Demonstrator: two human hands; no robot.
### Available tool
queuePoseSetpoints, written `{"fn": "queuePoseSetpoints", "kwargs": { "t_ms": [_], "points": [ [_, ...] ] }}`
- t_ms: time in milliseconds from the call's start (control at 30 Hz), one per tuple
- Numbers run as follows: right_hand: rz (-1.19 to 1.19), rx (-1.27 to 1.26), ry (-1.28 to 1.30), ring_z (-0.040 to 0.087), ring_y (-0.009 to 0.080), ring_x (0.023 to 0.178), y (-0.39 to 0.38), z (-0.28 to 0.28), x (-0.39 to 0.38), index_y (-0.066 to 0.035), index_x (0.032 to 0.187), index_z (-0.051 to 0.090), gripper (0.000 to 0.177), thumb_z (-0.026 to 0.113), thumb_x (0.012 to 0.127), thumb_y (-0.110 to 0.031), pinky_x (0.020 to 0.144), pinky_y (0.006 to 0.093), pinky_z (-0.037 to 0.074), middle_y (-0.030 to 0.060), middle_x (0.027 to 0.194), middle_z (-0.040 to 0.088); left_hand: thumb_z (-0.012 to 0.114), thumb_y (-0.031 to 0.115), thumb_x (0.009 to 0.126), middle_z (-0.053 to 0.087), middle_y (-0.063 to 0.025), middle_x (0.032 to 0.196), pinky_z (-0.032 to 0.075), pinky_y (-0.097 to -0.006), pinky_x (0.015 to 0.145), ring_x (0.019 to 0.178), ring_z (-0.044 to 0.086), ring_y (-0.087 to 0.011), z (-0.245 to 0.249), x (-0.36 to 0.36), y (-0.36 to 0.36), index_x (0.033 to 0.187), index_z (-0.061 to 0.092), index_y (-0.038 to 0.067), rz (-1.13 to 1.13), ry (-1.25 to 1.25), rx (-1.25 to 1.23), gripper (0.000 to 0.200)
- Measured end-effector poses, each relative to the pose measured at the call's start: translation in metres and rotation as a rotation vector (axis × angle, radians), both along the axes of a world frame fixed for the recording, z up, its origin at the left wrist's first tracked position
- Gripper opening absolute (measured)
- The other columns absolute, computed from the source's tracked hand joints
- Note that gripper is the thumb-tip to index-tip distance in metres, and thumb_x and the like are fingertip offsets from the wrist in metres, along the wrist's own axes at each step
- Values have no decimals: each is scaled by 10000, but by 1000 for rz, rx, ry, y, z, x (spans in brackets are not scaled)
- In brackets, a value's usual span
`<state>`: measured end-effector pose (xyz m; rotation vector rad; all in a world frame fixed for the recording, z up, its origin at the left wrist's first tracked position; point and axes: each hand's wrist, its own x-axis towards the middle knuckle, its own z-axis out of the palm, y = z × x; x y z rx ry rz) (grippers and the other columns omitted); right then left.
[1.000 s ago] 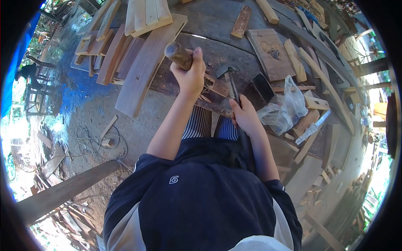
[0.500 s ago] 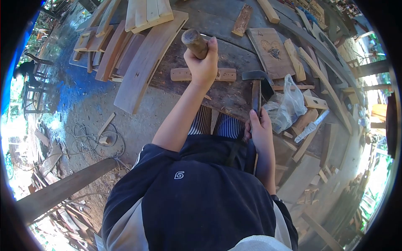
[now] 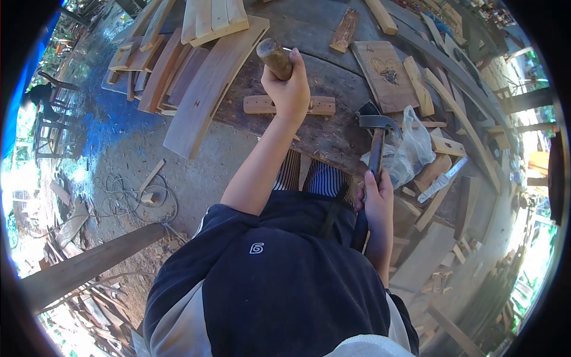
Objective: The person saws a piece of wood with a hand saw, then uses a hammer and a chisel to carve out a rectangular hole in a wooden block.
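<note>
My left hand [image 3: 286,92] is wrapped round the wooden handle of a chisel [image 3: 275,56], its butt end pointing up toward me. The hand hides the blade. Beneath it a short wooden piece [image 3: 260,105] with small holes lies crosswise on a dark, worn board [image 3: 238,124]. Whether the tip touches the wood cannot be seen. To the right, my right hand [image 3: 377,199] grips a hammer [image 3: 377,146] by its dark handle. The dark metal head is raised beside the board, its thin curved end pointing right, in front of a clear plastic bag [image 3: 413,149].
Stacked planks [image 3: 217,83] stand at the upper left. On the right, a flat board [image 3: 377,71] bears a heap of nails [image 3: 389,75], with wood offcuts and a white-wrapped strip [image 3: 442,180] nearby. Tangled cord [image 3: 134,196] and a long beam [image 3: 95,268] are at lower left.
The hammer has turned in my right hand: its thin curved end pointed left before and points right now. That hand has shifted slightly right and down. My left hand stays nearly still.
</note>
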<state>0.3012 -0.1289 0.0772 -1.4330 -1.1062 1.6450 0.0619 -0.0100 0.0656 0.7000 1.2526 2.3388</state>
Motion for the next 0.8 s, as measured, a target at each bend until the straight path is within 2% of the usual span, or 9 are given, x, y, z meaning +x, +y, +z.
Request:
{"fn": "queuePoseSetpoints", "kwargs": {
  "t_ms": [267,333,467,567,633,667,767,800],
  "points": [
    [0,3,-21,445,110,389,-1,-2,1,-101,942,420,161,491,1013,-226,350,254,361,30,589,455,658,143,918,574,28,763,418,-213,626,691,492,-29,6,5,1,852,566,40,28,18,-50,152],
    [-1,-14,-18,450,90,405,-2,2,0,-74,969,435,180,500,1008,-237,371,238,368,11,585,474,658,146,917,573,27,759,420,-216,616,680,492,-30,11,6,0,859,570,42,22,33,-48,148],
    [-1,-14,-6,446,89,410,-2,6,0,-75,972,438,160,490,1011,-221,374,236,368,16,592,471,669,160,909,585,14,754,426,-230,597,662,504,-40,21,15,1,858,572,32,65,183,-93,168],
    [20,70,138,437,86,415,-2,30,3,-68,987,444,142,479,1015,-203,377,237,370,24,599,466,685,172,896,597,5,752,439,-237,596,655,521,-55,19,24,7,858,579,21,83,264,-110,188],
    [19,301,110,404,101,399,2,65,3,-72,1057,459,146,442,1024,-214,375,251,363,39,604,455,696,158,878,608,-9,722,453,-252,595,651,539,-66,20,32,5,822,585,9,76,416,-137,195],
    [17,428,137,404,101,405,6,80,4,-61,1074,458,167,430,1027,-219,380,247,362,38,606,455,705,125,844,613,-46,688,460,-269,591,641,545,-77,22,37,4,797,583,8,98,463,-123,175],
    [103,839,136,413,106,428,27,137,2,-38,1082,451,215,408,1033,-243,394,245,361,40,604,451,705,98,815,601,-87,674,458,-277,590,620,546,-98,18,44,6,800,577,20,30,519,-149,151],
    [109,843,132,413,106,428,34,152,-1,-38,1082,451,215,408,1033,-243,394,245,361,40,604,451,696,75,795,585,-115,666,458,-285,587,595,548,-126,19,47,5,796,564,28,38,526,-143,140]
  ]
}}
